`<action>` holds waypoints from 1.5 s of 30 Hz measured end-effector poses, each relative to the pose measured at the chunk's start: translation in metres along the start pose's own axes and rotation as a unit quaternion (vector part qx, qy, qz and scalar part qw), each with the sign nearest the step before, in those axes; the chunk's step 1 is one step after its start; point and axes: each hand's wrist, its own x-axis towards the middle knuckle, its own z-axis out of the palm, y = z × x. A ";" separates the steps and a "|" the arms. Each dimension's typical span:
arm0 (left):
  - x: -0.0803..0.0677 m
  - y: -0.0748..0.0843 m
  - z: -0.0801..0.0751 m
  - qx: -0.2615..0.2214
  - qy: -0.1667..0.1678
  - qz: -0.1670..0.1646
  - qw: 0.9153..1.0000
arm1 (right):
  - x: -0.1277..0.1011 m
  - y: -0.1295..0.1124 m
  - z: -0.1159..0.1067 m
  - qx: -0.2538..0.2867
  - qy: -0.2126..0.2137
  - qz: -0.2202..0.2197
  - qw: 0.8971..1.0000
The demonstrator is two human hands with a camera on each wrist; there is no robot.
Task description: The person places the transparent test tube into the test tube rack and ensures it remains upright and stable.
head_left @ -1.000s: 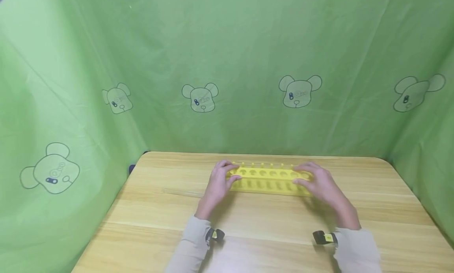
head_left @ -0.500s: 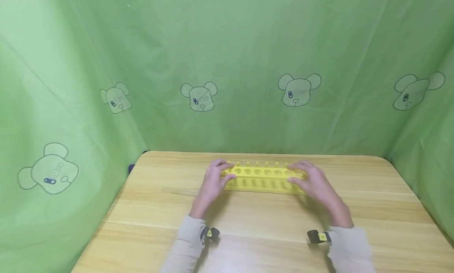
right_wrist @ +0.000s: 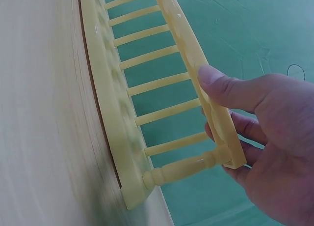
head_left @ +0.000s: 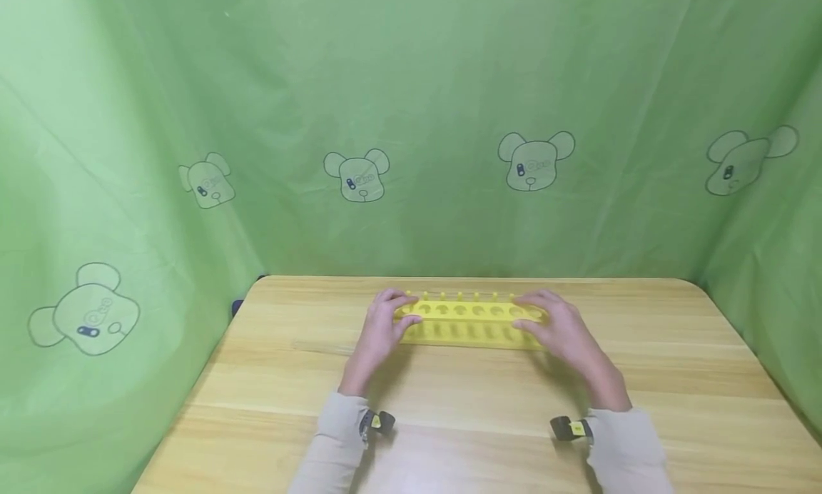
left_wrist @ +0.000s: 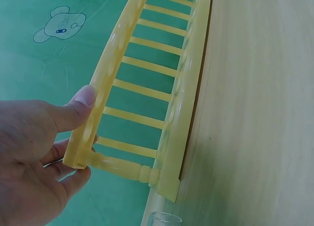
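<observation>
A yellow test tube rack [head_left: 469,320] stands upright towards the back of the wooden table. It has a row of round holes along the top plate and a row of pegs behind. My left hand [head_left: 384,327] grips the top plate at its left end, thumb in front and fingers behind. At the other end, my right hand [head_left: 560,330] holds the plate the same way. The left wrist view shows the thumb [left_wrist: 84,97] on the plate's edge and a turned end post [left_wrist: 120,167] below. The rack's base [right_wrist: 105,108] lies along the tabletop; whether it touches fully, I cannot tell.
A clear glass tube [head_left: 324,348] lies on the table [head_left: 475,408] left of the rack; its open rim [left_wrist: 166,217] shows in the left wrist view. Green curtains [head_left: 437,237] with bear-head prints hang behind and at both sides of the table.
Both hands have shifted the rack a little to the left across the table, keeping their grip on its ends. The glass tube stays in place.
</observation>
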 end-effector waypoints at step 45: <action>0.001 -0.009 -0.007 -0.026 -0.004 0.000 1.000 | 0.000 0.006 0.003 0.005 0.003 -0.013 1.000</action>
